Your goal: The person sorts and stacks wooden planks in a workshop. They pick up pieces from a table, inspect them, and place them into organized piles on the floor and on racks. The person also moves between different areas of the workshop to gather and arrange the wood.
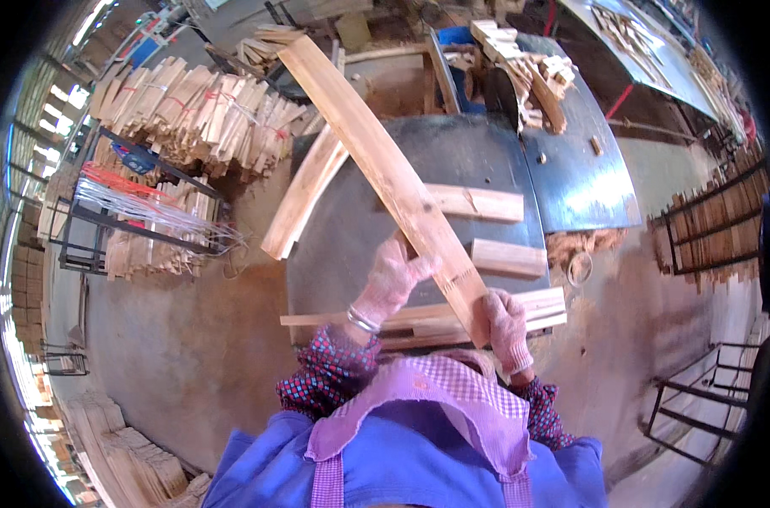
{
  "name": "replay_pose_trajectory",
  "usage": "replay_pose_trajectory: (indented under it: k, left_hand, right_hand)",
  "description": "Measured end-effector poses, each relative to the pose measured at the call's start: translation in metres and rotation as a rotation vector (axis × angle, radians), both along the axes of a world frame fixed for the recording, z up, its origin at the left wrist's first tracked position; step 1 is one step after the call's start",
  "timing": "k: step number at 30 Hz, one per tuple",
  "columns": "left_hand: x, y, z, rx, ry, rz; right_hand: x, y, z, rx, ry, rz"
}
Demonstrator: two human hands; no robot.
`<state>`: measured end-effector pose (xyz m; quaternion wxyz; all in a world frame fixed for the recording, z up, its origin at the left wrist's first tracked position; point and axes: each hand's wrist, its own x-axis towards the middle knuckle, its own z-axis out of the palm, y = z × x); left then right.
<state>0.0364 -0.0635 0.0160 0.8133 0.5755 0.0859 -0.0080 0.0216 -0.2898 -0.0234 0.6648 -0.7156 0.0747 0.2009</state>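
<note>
A long wooden board (376,169) slants across the metal work table (478,148), its far end up at the left and its near end close to my body. Gloved, my left hand (393,278) grips the board's left edge partway along. On the right edge near the close end, my right hand (505,326) is wrapped round the same board. Beneath and beside it lie a short plank (478,203), a second short block (510,257) and several long strips (410,320) along the table's near edge. Another board (304,199) rests at the table's left side.
A round saw blade (501,97) stands up at the table's far side, with wood offcuts (537,80) heaped beside it. Bundled wood strips (190,110) fill a rack at the left. Metal frames (698,398) and stacked wood (715,216) stand at the right.
</note>
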Motion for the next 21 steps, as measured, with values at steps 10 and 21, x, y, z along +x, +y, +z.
replay_pose_trajectory:
  k: [10, 21]
  left_hand:
    - [-0.007, 0.002, 0.008, 0.064, 0.049, 0.015]
    - [0.021, 0.064, -0.003, -0.58, -0.1, 0.355]
  right_hand:
    - [0.001, -0.004, 0.0, 0.089, -0.023, 0.193]
    - [0.02, 0.012, 0.038, -0.931, -1.259, 0.385]
